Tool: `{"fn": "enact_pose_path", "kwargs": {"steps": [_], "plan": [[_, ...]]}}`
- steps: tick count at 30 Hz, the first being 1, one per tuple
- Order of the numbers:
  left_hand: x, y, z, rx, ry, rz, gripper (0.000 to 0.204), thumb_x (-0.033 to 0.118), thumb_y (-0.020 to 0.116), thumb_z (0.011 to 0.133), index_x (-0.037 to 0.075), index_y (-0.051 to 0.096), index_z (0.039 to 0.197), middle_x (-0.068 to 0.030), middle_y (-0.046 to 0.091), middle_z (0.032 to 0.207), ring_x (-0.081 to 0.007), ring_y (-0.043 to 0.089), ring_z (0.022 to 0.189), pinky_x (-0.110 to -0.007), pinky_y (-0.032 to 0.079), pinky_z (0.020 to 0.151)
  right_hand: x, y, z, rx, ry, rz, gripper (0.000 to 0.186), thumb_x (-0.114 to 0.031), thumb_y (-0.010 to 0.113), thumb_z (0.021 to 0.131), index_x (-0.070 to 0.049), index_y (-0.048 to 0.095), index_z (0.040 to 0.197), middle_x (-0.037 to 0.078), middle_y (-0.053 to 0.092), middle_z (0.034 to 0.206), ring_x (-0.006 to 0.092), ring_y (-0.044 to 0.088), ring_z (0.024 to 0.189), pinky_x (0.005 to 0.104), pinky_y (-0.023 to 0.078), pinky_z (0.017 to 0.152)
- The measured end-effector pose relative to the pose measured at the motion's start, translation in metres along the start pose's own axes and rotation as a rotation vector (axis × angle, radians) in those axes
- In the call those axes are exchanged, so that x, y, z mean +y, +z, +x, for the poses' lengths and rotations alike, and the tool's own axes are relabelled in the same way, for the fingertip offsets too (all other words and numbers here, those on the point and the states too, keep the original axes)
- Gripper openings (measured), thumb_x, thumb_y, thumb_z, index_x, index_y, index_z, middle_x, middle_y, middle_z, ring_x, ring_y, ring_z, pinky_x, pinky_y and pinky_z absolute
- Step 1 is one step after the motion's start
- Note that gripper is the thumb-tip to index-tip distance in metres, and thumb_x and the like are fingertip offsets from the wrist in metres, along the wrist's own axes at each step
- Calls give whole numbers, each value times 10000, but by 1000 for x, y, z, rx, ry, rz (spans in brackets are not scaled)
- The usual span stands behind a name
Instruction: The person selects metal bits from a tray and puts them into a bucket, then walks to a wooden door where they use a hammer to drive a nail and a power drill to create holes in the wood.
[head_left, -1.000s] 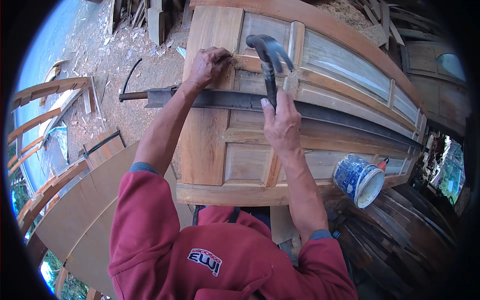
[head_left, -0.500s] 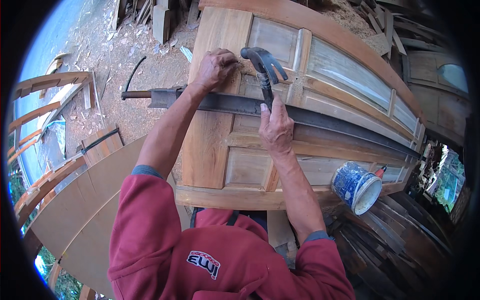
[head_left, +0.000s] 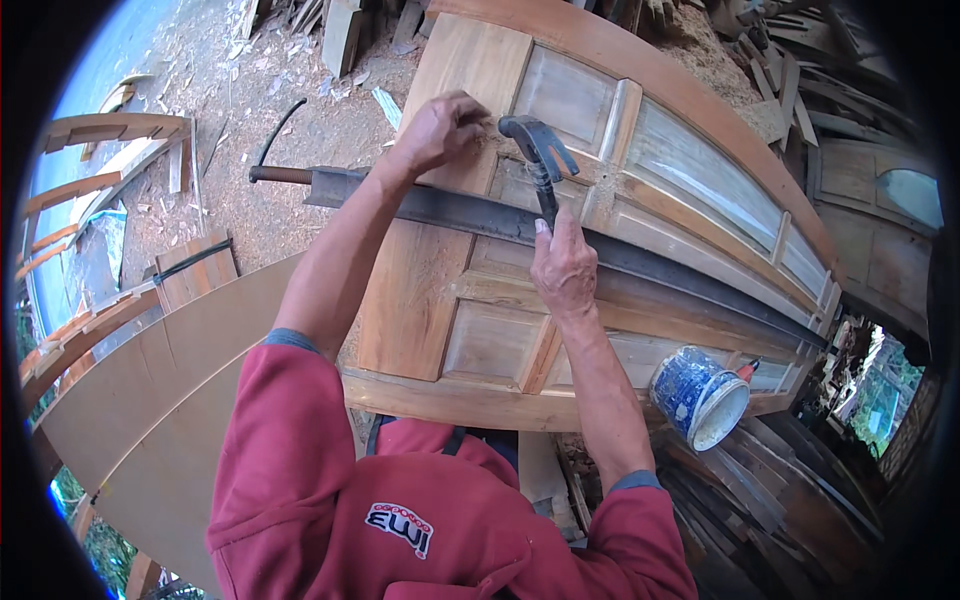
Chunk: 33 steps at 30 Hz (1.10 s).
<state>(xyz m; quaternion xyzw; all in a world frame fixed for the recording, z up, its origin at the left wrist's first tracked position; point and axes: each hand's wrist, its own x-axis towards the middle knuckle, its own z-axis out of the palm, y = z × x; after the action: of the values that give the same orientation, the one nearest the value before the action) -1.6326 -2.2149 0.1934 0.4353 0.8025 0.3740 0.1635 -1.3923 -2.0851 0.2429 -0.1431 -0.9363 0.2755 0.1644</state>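
Note:
A wooden panel door (head_left: 412, 310) lies flat before me, with several recessed panels. My right hand (head_left: 566, 266) is closed round the handle of a claw hammer (head_left: 536, 140), held upright over the door with its dark head just right of my other hand. My left hand (head_left: 440, 132) is over the door's left end piece, its fingers curled together; whatever they pinch, if anything, is too small or hidden to make out. Across the door, beneath my left forearm, runs a long dark metal bar clamp (head_left: 660, 268) with a screw and curved handle at its left end.
A blue and white bucket (head_left: 690, 394) sits at the door's near right edge, with something red beside it. Curved wooden frames (head_left: 112, 130) and a large curved board (head_left: 170, 400) stand at left. Scrap wood (head_left: 780, 500) is piled at lower right; shavings litter the ground.
The view has shifted slightly. My left hand has lifted a little and turned, its fingers now pointing more to the right. The hammer stays in my right hand, its head slightly lower.

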Motion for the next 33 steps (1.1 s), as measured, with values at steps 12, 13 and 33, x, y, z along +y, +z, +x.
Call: {"fn": "enact_pose_path", "kwargs": {"steps": [12,13,33], "plan": [[-48,-11,1,210,-753,-129,780,601,399,972,-123,551,1220,-381,591,1156,-480,569,1145,-479,422,1011,2,8,8,-222,105,-96,410,-82,607,896,50,479,1263,254,641,967,422,670,756,466,563,607],[-48,-10,0,212,-760,-134,780,601,399,972,-123,551,1220,-381,591,1156,-480,569,1145,-479,422,1011,3,10,4,-128,34,-70,418,-75,609,892,55,476,1266,253,641,963,421,670,753,463,560,602],[-115,-16,2,313,-626,291,741,592,441,951,-73,564,1255,-345,602,1167,-452,568,1153,-488,445,977,-31,-23,-19,-39,175,231,251,-146,581,928,20,485,1090,250,611,785,433,623,630,498,501,533]]}}
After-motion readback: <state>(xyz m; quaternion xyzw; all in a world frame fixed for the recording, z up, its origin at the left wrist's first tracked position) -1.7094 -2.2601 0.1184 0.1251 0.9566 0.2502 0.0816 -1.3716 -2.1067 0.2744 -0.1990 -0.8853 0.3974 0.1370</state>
